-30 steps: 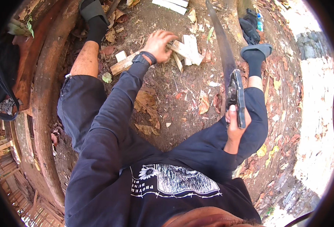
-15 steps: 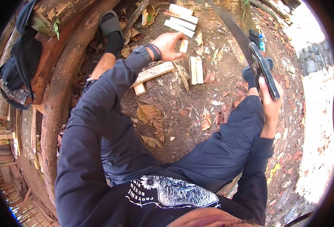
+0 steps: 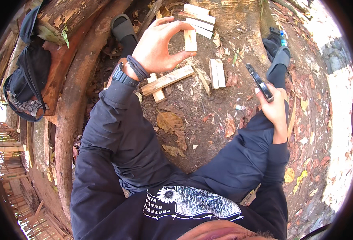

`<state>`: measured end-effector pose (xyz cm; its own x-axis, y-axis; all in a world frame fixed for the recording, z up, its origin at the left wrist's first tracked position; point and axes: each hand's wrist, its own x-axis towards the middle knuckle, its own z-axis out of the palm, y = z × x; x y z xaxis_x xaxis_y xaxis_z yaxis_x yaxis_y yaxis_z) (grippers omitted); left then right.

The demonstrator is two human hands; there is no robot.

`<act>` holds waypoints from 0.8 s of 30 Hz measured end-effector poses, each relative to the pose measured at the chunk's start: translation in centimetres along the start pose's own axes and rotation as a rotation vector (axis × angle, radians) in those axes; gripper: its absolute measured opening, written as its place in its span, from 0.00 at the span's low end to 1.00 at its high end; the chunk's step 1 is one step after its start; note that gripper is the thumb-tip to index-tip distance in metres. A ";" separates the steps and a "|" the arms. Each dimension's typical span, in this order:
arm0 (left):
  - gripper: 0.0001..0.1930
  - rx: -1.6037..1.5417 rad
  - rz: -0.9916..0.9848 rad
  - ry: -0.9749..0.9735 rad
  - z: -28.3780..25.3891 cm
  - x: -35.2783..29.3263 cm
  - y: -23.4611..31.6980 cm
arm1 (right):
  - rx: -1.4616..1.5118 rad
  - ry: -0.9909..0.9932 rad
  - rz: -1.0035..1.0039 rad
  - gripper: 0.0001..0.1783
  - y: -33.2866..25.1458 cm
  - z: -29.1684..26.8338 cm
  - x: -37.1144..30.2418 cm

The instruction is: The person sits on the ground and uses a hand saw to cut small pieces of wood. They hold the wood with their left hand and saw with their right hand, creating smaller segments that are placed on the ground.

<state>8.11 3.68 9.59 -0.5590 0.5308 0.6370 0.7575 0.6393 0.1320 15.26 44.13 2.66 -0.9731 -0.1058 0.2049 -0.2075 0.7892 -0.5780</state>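
My left hand (image 3: 154,50), with a watch and dark bands at the wrist, holds a small pale wooden block (image 3: 190,40) by its ends between thumb and forefinger; the other fingers stretch out. To the right, above my knee, my right hand (image 3: 273,105) is wrapped round the black handle of a machete (image 3: 259,82). Its blade cannot be made out now. Below my left hand a longer wooden stick (image 3: 168,80) lies across a shorter piece (image 3: 157,93). Two pale sticks (image 3: 217,73) lie side by side between my hands.
Several split wood pieces (image 3: 199,19) lie by the tree base (image 3: 234,20). A thick log (image 3: 76,92) runs along my left, with a dark bag (image 3: 28,80) beyond it. My sandalled feet are spread on soil littered with leaves (image 3: 171,124) and chips.
My left hand has risen nearer the camera with the wooden block. My right hand has turned the machete and lowered it slightly leftward; its long blade showed before.
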 end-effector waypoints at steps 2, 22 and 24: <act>0.31 -0.013 -0.011 -0.019 -0.1 -0.1 0.1 | 0.030 0.049 -0.050 0.12 0.4 0.4 -0.1; 0.19 -0.113 0.009 0.080 -0.8 -1.1 -0.4 | 0.105 -0.019 0.060 0.14 1.7 1.8 0.9; 0.19 -0.137 -0.003 0.069 -0.7 -1.1 -0.4 | 0.084 -0.021 0.069 0.14 2.4 1.6 1.0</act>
<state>8.65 2.48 9.33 -0.5406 0.4861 0.6866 0.7973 0.5563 0.2340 13.60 44.90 0.22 -0.9870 -0.0667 0.1465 -0.1473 0.7415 -0.6546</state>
